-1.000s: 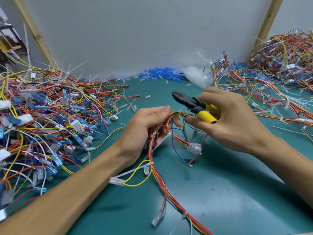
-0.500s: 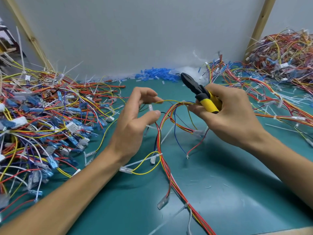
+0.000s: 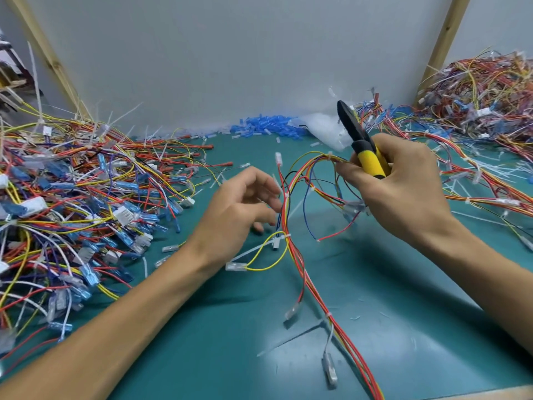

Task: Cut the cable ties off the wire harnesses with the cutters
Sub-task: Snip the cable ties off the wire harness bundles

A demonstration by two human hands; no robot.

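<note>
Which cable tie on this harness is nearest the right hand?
The small white tie atop the arched wires, right beside the right hand gripping the cutters; the others sit lower down the harness.

Left hand (image 3: 239,209) and right hand (image 3: 403,192) bare; both forearms (image 3: 121,327) bare, uncovered right to frame edge.

One pair of cutters (image 3: 364,148), one left hand (image 3: 245,209), one right hand (image 3: 403,192) and one loose wire harness (image 3: 297,255) occupied mid-frame. Two harness heaps lay at the sides, a left heap (image 3: 72,197) and an upper-right heap (image 3: 484,96), their wires too many to count. One pile of blue sleeves (image 3: 265,128) sat at top centre between two wooden posts, a left post (image 3: 49,53) and a right post (image 3: 444,39).
</note>
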